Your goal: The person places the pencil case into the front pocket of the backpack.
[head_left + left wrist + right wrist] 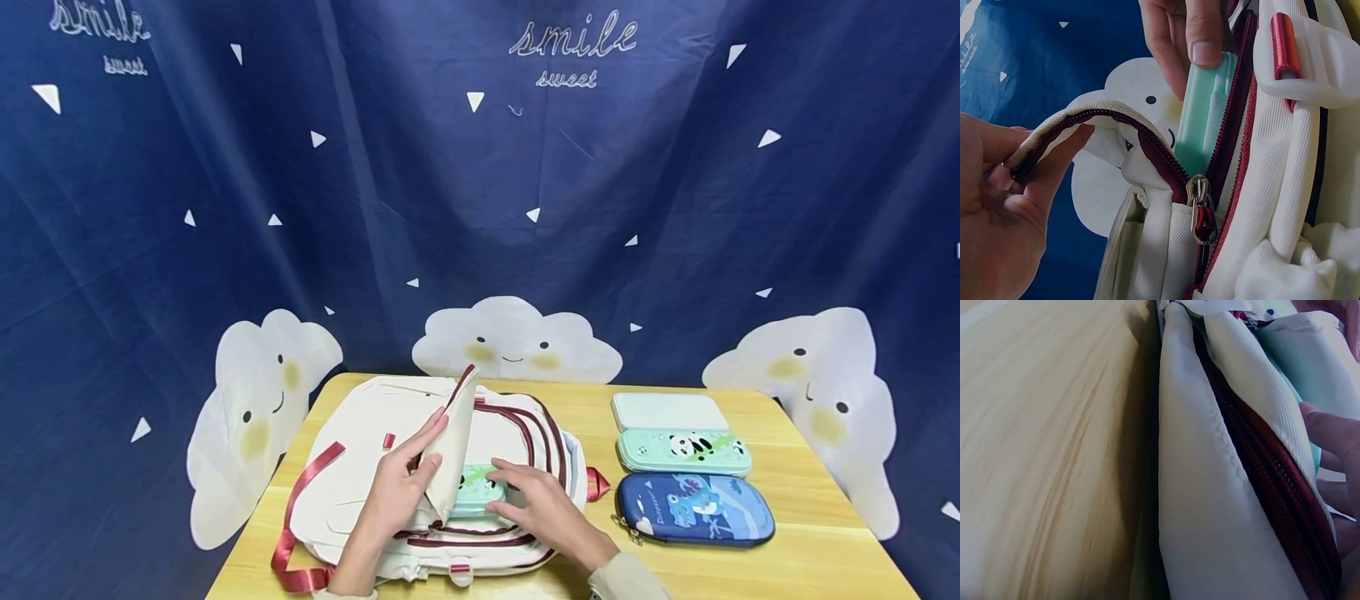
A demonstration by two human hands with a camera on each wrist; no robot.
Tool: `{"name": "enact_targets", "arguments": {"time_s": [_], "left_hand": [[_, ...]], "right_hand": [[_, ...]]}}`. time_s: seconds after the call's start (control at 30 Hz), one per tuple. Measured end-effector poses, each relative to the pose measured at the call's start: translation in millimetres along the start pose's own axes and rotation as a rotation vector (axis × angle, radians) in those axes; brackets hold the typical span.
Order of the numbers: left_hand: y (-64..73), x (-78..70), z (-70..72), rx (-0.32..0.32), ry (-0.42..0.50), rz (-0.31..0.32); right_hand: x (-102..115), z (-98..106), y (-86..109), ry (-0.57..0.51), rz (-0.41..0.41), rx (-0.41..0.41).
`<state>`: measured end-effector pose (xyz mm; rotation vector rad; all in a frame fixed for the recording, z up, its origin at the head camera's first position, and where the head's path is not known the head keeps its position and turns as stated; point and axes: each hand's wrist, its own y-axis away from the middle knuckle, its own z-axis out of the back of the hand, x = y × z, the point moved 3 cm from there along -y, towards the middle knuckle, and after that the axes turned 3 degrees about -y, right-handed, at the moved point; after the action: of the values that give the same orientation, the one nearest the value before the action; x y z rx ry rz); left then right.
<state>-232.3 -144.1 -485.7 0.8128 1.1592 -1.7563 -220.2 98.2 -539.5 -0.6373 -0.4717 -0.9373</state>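
A white backpack (352, 467) with dark red zippers lies on the table, its front pocket unzipped. My left hand (401, 487) pinches the edge of the pocket flap (459, 446) and holds it raised. Inside the pocket opening is a mint green pencil case (474, 498) with a panda print, partly hidden by the flap. My right hand (543, 504) grips its right end, thumb and fingers on opposite sides. In the left wrist view, the metal zipper pull (1200, 194) hangs at the corner of the opening, below the green case (1200, 119).
Right of the backpack lie a pale plain case (667, 412), another panda pencil case (652, 452) and a blue dinosaur pencil case (727, 508). A red strap (283, 550) hangs off the backpack's left side. A dark blue curtain (450, 167) stands behind the wooden table (817, 533).
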Motion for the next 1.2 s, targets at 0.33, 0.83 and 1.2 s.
{"name": "enact_targets", "arguments": {"time_s": [0.33,0.83,1.2], "left_hand": [[0.4,0.6,-0.4,-0.001,-0.003,0.001],[-0.8,0.5,-1.6,-0.001,-0.003,0.007],[-1.6,0.1,-2.8,-0.007,0.013,0.008]], "right_hand": [[3,-5,-6.5,0.021,-0.013,0.056],[9,-17,-15.5,0.050,-0.011,0.032],[16,-24,-17.7,0.047,-0.001,0.013]]}}
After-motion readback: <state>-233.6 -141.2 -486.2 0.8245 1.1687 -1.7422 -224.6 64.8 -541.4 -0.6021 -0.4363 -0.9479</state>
